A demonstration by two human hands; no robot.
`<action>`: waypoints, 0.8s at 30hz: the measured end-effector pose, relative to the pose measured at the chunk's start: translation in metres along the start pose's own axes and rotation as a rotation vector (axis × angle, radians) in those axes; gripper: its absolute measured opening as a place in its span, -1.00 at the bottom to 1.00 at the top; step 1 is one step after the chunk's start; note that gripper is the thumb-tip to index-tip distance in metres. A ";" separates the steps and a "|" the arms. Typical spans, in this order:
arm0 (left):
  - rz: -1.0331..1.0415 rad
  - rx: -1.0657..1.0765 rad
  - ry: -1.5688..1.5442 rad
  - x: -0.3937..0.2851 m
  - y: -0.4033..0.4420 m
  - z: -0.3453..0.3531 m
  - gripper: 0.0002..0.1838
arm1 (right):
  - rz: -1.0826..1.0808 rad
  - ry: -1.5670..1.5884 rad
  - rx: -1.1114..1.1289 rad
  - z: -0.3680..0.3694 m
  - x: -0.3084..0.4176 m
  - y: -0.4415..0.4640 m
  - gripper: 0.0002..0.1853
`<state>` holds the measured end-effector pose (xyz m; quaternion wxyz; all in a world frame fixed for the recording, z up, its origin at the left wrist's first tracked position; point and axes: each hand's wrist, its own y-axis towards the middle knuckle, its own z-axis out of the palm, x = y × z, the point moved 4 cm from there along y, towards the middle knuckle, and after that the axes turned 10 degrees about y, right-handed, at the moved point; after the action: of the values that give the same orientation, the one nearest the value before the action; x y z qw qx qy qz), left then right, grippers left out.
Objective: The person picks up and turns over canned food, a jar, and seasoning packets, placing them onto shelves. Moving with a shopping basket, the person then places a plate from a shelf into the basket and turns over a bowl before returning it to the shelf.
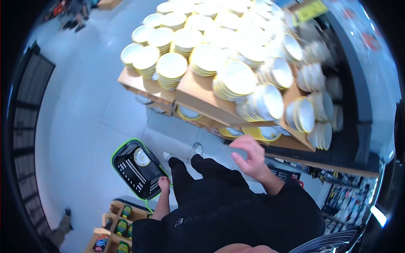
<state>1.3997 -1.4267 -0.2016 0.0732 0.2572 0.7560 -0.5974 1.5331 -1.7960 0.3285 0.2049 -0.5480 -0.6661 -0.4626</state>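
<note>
My left hand (164, 183) is closed at the side of a black shopping basket (122, 160) with a green rim, seemingly on its handle. Inside the basket lies a round white item (141, 157) beside a dark flat thing. My right hand (249, 156) is raised in front of the shelf edge, fingers apart and slightly curled, with nothing in it. Just beyond it, stacked white bowls with yellow rims (270, 102) stand on the wooden display (206, 101).
Many more stacked dishes (171, 67) cover the display, overexposed at the top. A wooden rack (114, 240) with green-labelled jars stands at the lower left. Hanging goods (341, 202) are at the right. Other people (76, 14) are at the upper left, another (63, 227) at the lower left.
</note>
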 end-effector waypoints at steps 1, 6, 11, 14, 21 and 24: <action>0.052 -0.006 0.036 -0.016 -0.004 0.006 -0.93 | -0.034 -0.078 -0.083 -0.034 0.006 -0.007 -0.72; 0.198 0.159 -0.045 -0.130 -0.066 0.062 -0.93 | -0.104 -0.517 -0.423 -0.161 0.024 -0.047 -0.61; 0.406 0.293 -0.078 -0.224 -0.117 0.131 -0.90 | 0.117 -0.603 -0.438 -0.193 0.009 -0.035 -0.42; 0.564 0.373 -0.050 -0.274 -0.177 0.161 -0.88 | 0.144 -0.600 -0.437 -0.196 -0.005 -0.034 -0.38; 0.748 0.456 -0.012 -0.302 -0.253 0.188 -0.89 | 0.124 -0.454 -0.495 -0.203 -0.031 -0.043 -0.60; 0.853 0.428 -0.005 -0.306 -0.270 0.184 -0.88 | 0.153 -0.402 -0.540 -0.203 -0.037 -0.048 -0.59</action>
<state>1.4972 -1.7332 0.1092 0.2593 0.5522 0.4428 -0.6571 1.4538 -1.9853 0.3795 -0.0489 -0.7109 -0.5038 -0.4883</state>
